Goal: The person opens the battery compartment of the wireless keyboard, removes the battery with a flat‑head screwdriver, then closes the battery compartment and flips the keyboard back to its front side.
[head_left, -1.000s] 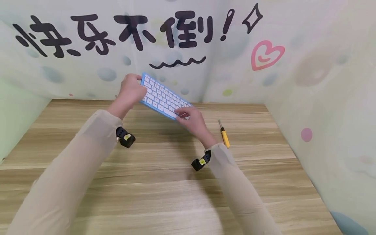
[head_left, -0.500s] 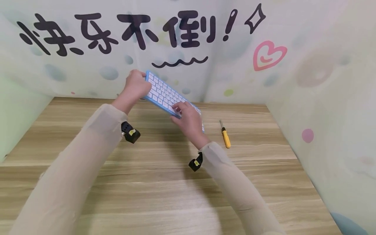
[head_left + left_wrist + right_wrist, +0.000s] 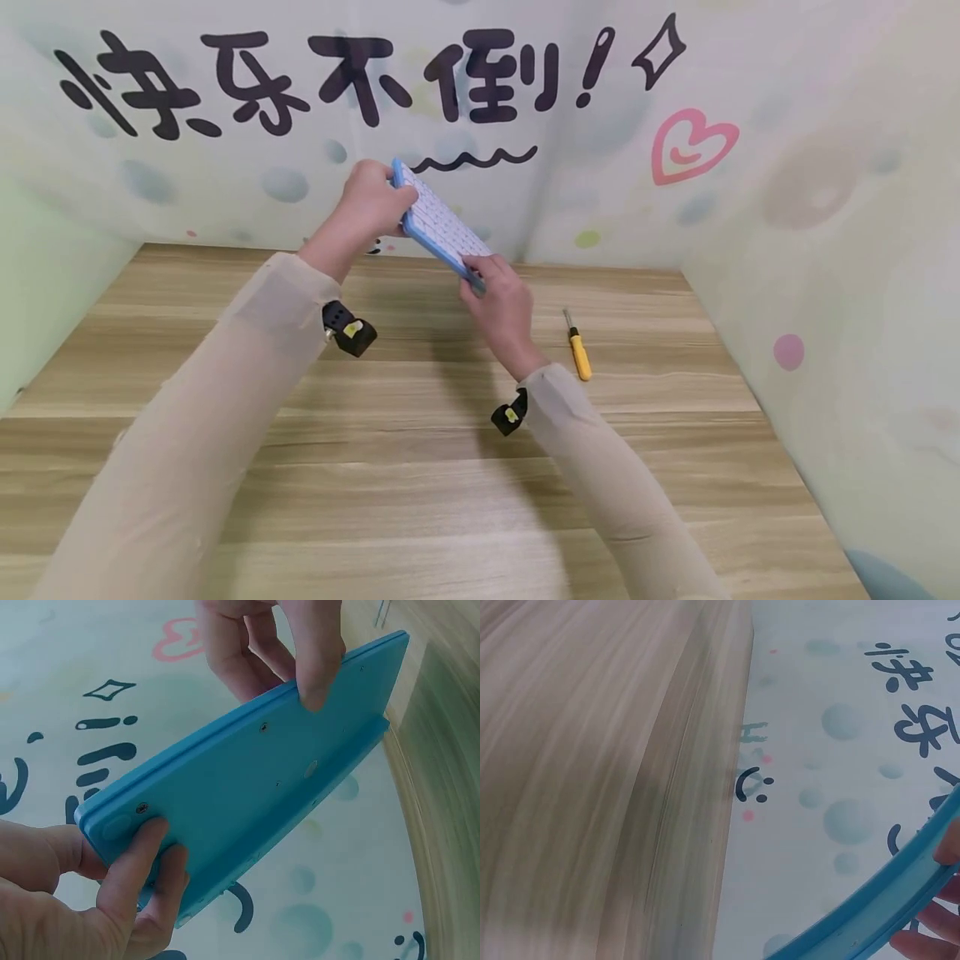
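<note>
A blue keyboard [image 3: 442,221] with white keys is held up above the back of the table, slanting down to the right. My left hand [image 3: 373,200] grips its upper left end. Near the lower right part, my right hand [image 3: 501,304] pinches the edge and hides that end. The left wrist view shows the keyboard's blue underside [image 3: 225,772], with small screws and a raised ridge along one long side. There, two fingers [image 3: 150,855] of the left hand press on the underside. In the right wrist view, the ridged blue edge [image 3: 870,907] enters at lower right, with some fingertips beside it.
A screwdriver [image 3: 580,352] with a yellow handle lies on the wood-grain table [image 3: 420,500], right of the right hand. Behind the table hangs a pale printed backdrop [image 3: 585,200] with large black lettering. Similar sheeting closes off the right side.
The keyboard has tipped so its key face shows narrower. My left hand has moved up and right with it. My right hand has shifted its hold along the edge. The screwdriver has stayed put.
</note>
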`<state>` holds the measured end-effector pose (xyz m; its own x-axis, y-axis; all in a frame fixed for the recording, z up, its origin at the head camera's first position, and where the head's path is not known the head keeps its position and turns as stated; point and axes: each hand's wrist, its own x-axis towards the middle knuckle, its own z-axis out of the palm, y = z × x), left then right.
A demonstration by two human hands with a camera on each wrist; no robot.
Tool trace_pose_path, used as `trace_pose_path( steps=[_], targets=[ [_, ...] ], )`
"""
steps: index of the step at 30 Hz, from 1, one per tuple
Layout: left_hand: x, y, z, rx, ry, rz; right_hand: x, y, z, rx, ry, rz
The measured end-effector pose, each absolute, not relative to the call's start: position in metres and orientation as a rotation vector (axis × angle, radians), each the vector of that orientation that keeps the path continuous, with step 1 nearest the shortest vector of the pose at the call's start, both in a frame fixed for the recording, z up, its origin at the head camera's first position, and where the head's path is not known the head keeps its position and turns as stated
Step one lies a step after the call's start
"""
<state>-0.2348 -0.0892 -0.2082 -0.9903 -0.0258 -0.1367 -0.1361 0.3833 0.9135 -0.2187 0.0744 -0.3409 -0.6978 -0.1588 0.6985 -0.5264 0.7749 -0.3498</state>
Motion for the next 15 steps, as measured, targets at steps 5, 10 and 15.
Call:
trace_pose_path(
  steps=[5,10,15],
  targets=[
    [-0.232,-0.084,-0.206,-0.151,2.453,1.785,-0.220,0.077,-0.344,0.514,-2.245,0.726],
    [-0.229,-0.079,-0.203,-0.129,2.400,1.920,-0.220,0.080,-0.346,0.530,-2.155,0.738],
    [-0.225,-0.072,-0.200,-0.135,2.398,2.012,-0.221,0.083,-0.345,0.530,-2.088,0.775]
  ],
)
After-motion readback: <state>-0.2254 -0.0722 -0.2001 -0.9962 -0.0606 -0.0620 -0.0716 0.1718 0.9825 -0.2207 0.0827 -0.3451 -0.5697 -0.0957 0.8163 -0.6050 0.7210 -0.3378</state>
